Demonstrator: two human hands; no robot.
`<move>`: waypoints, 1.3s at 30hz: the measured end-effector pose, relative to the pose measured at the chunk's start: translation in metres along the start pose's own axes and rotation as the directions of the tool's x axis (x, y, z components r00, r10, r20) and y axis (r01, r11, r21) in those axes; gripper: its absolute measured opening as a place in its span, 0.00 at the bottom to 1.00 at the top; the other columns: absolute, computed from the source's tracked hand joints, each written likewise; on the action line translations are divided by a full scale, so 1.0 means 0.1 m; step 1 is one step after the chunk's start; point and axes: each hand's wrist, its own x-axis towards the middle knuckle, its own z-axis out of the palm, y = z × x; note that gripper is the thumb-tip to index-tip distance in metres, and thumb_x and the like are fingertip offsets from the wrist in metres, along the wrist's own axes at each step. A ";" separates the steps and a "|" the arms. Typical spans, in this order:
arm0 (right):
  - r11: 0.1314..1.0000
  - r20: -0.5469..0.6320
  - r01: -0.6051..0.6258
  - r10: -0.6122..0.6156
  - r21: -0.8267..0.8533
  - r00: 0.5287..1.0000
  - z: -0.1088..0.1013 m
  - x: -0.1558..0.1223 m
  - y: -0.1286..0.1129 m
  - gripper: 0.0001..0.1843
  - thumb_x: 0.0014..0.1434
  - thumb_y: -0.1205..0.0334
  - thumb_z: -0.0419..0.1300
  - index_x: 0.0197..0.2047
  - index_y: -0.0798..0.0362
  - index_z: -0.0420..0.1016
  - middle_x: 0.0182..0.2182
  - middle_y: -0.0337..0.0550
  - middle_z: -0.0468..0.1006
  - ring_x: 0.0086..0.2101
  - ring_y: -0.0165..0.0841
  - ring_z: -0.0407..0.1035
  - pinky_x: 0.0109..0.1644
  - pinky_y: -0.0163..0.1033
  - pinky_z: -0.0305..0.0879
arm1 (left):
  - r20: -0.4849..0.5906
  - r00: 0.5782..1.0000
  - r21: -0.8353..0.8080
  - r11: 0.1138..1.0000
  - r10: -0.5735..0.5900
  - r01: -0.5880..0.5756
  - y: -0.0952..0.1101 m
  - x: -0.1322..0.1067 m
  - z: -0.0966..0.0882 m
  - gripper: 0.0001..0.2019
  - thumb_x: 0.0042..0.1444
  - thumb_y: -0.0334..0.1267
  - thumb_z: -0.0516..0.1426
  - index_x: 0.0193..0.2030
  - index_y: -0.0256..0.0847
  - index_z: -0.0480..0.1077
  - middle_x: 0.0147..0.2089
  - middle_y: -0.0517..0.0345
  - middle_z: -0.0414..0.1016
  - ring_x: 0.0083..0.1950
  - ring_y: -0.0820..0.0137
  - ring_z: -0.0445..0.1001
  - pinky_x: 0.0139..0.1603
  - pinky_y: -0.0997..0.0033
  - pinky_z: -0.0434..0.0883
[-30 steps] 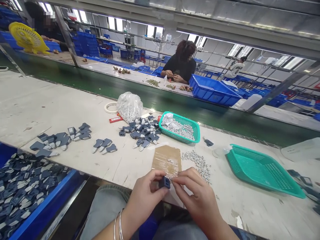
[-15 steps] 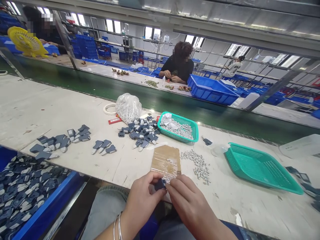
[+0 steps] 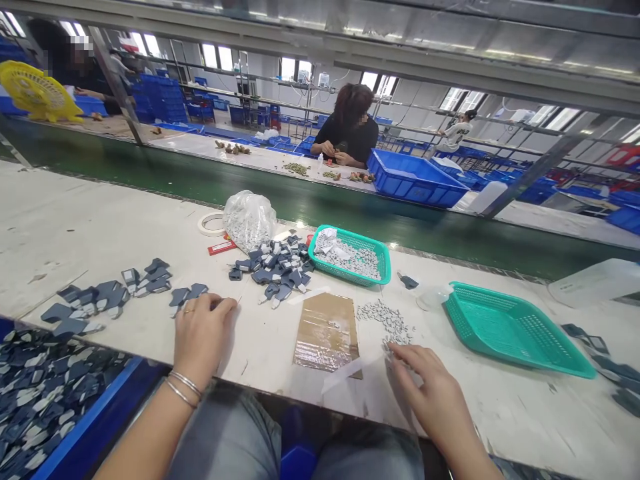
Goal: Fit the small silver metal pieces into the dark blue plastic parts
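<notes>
My left hand [image 3: 203,333] reaches down at a small group of dark blue plastic pieces with pale tips [image 3: 181,297]. Its fingers curl over one piece, mostly hidden beneath them. My right hand [image 3: 425,380] is at the near end of a scatter of tiny grey parts [image 3: 383,313]. Thumb and forefinger come together there on a tiny part, too small to make out well. Between the hands lies a brown cardboard sheet [image 3: 320,340] covered with clear tape, a few tiny parts on it.
Behind are a heap of blue pieces [image 3: 280,267], a bag of white parts [image 3: 249,220], a tape roll [image 3: 211,225] and a green basket of small parts [image 3: 350,275]. Another green basket [image 3: 520,333] stands right. A blue crate [image 3: 95,413] is lower left. A co-worker [image 3: 347,127] sits opposite.
My hands were together over the cardboard, holding a blue piece. They have parted: the left to the small blue group, the right to the tiny parts. The view has shifted slightly.
</notes>
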 end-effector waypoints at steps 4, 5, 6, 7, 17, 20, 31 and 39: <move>0.995 -0.011 -0.080 0.079 -0.064 0.997 -0.08 0.00 0.18 0.09 0.61 0.62 0.52 0.39 0.51 0.72 0.33 0.39 0.73 0.36 0.35 0.64 0.38 0.40 0.63 | 0.008 0.999 0.017 0.998 0.053 -0.053 0.20 0.11 0.01 0.10 0.58 0.40 0.51 0.38 0.41 0.72 0.50 0.46 0.65 0.52 0.49 0.59 0.48 0.49 0.58; 0.994 -0.005 -0.080 0.080 -0.068 0.997 -0.07 0.01 0.19 0.09 0.60 0.62 0.51 0.38 0.51 0.72 0.33 0.39 0.73 0.36 0.35 0.64 0.38 0.40 0.63 | 0.038 0.995 -0.003 0.996 0.093 -0.093 0.27 0.14 0.04 0.10 0.58 0.39 0.51 0.40 0.42 0.71 0.48 0.49 0.67 0.50 0.53 0.61 0.48 0.54 0.59; 0.995 0.003 -0.075 0.075 -0.073 0.997 -0.05 0.03 0.18 0.09 0.60 0.63 0.51 0.37 0.52 0.73 0.32 0.40 0.72 0.36 0.35 0.63 0.38 0.40 0.62 | 0.069 0.989 -0.028 0.991 0.134 -0.132 0.34 0.19 0.07 0.10 0.58 0.38 0.51 0.42 0.42 0.70 0.45 0.52 0.69 0.48 0.57 0.64 0.48 0.58 0.61; 0.995 0.009 -0.064 0.065 -0.081 0.998 -0.02 0.04 0.17 0.09 0.60 0.63 0.51 0.36 0.52 0.73 0.32 0.40 0.72 0.35 0.35 0.63 0.38 0.41 0.62 | 0.096 0.981 -0.051 0.985 0.168 -0.164 0.40 0.23 0.11 0.09 0.58 0.37 0.51 0.43 0.43 0.70 0.42 0.54 0.70 0.46 0.61 0.65 0.47 0.61 0.61; 0.976 0.074 -0.103 0.119 -0.193 0.990 0.17 0.15 0.10 0.11 0.60 0.65 0.51 0.29 0.54 0.72 0.27 0.44 0.68 0.33 0.38 0.58 0.38 0.43 0.57 | 0.227 0.966 -0.080 0.991 0.126 -0.111 0.44 0.33 0.20 0.05 0.55 0.30 0.48 0.36 0.39 0.64 0.35 0.54 0.69 0.40 0.63 0.68 0.40 0.66 0.62; 0.972 0.104 -0.198 0.211 -0.123 0.972 0.19 0.16 0.05 0.10 0.59 0.65 0.53 0.28 0.53 0.72 0.27 0.43 0.68 0.34 0.37 0.59 0.38 0.42 0.56 | 0.271 0.956 -0.078 0.992 0.112 -0.094 0.39 0.26 0.12 0.15 0.54 0.29 0.47 0.49 0.39 0.63 0.40 0.51 0.69 0.44 0.60 0.67 0.44 0.64 0.62; 0.982 0.209 0.080 -0.043 -0.172 0.977 0.15 0.24 0.11 0.13 0.62 0.68 0.49 0.39 0.52 0.76 0.32 0.45 0.68 0.34 0.36 0.58 0.38 0.40 0.56 | 0.377 0.924 -0.218 0.976 0.068 0.017 0.27 0.03 -0.08 0.18 0.56 0.35 0.48 0.54 0.47 0.63 0.38 0.56 0.67 0.38 0.66 0.68 0.40 0.67 0.65; 0.948 0.095 0.200 -0.181 -0.249 0.979 0.15 0.16 0.05 0.14 0.64 0.66 0.50 0.30 0.57 0.72 0.27 0.46 0.67 0.32 0.35 0.59 0.37 0.42 0.58 | 0.537 0.839 -0.830 0.232 0.084 0.508 0.62 -0.43 -0.11 0.20 0.53 0.43 0.56 0.52 0.45 0.62 0.34 0.61 0.62 0.34 0.73 0.65 0.36 0.74 0.66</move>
